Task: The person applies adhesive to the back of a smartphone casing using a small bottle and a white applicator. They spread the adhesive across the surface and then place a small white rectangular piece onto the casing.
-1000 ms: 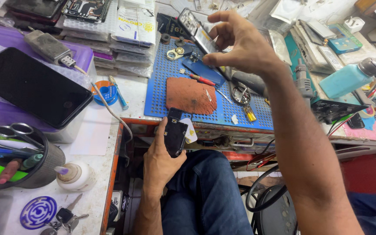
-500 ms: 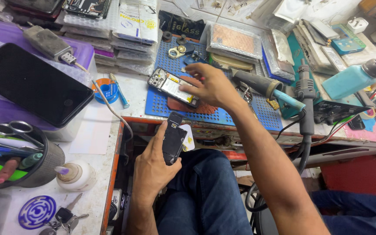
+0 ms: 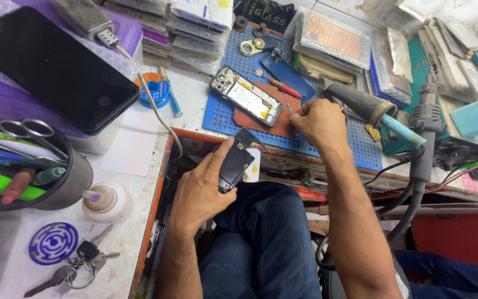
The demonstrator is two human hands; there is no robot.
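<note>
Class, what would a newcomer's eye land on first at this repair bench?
Probably the opened phone with bare circuitry lying on the blue perforated mat, beside the right hand. The left hand holds a slim black phone part over the lap. A large black glossy screen lies far left.

You've got scissors (image 3: 20, 128) in a pen cup (image 3: 70, 177), keys (image 3: 78, 263) below, solder spool (image 3: 153, 88), hot-air handle (image 3: 360, 102) at right.
</note>
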